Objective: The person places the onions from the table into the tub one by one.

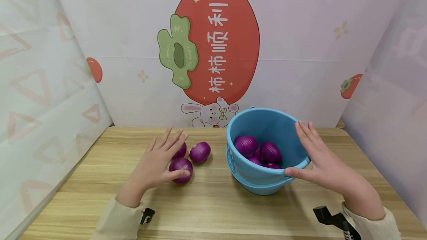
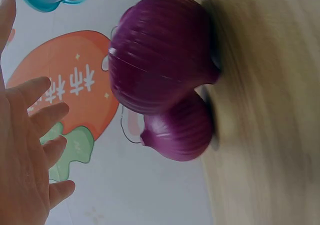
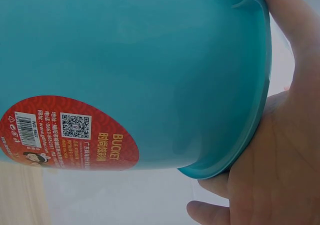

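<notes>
Now, from the head view, the left hand [image 1: 156, 166] is spread wide, its fingers straight, above a small cluster of purple onions on the bench [image 1: 207, 210]. One is the front onion [image 1: 180, 167], partly covered by the thumb; the back onion [image 1: 180, 152] sits partly behind the fingers, and the loose onion [image 1: 200, 152] lies just to the right. Further right stands the bucket [image 1: 267, 177], blue, with several more onions [image 1: 246, 146] heaped inside. The right hand [image 1: 321, 162] is also wide, thumb and straight fingers set apart along the near right of the bucket's rim. Beige sleeves [image 1: 116, 221] reach in from the lower edge, and behind everything hangs a pale backdrop [image 1: 300, 47] with a big persimmon print [image 1: 237, 47].

In the left wrist view, the left hand shows extended fingers, apart from the onions. Two of these show clearly, one overlapping the other, with a sliver of purple behind; part of the bucket shows above.

In the right wrist view, the bucket's wall fills most of the frame, bearing a red label [image 3: 112, 152] marked BUCKET. The right hand touches the rim.
</notes>
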The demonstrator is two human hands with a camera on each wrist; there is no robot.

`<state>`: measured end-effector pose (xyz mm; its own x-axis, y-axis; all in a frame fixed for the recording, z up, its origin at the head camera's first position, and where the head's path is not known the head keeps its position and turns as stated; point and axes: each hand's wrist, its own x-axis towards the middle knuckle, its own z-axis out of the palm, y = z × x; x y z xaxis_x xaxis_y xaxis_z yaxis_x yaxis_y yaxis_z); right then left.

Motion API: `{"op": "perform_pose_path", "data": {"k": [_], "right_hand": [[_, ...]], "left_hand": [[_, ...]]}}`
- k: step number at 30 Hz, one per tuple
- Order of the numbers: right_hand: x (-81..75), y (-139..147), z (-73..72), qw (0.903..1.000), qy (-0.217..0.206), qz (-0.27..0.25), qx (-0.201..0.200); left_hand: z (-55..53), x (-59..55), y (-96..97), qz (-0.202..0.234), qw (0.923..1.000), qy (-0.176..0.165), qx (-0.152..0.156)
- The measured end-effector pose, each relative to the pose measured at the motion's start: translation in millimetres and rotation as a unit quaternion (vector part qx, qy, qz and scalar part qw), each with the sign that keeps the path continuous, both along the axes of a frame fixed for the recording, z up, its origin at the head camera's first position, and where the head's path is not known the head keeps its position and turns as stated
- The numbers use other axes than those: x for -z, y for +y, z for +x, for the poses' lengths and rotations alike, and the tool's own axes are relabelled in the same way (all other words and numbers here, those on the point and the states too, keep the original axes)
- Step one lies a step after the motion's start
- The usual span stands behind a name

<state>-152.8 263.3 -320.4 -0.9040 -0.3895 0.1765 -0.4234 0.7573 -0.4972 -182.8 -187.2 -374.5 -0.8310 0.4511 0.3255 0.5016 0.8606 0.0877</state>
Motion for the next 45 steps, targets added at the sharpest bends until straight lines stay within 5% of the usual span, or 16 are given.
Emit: {"op": "perform_pose_path", "data": {"k": [13,30,45], "right_hand": [[0.2,0,0.7,1.0000,-0.001,0.000,0.001],[0.0,0,-0.1,1.0000,0.002,-0.003,0.000],[-0.8,-1,0.2,1.0000,-0.001,-0.001,0.003]], "left_hand": [[7.4,18.3,-12.9,0.007,0.9979,-0.062,-0.020],[8.2,31.3,-15.6,0.009,0.9970,-0.074,-0.023],[8.1,31.2,-12.9,0.010,0.9959,-0.089,-0.011]]}}
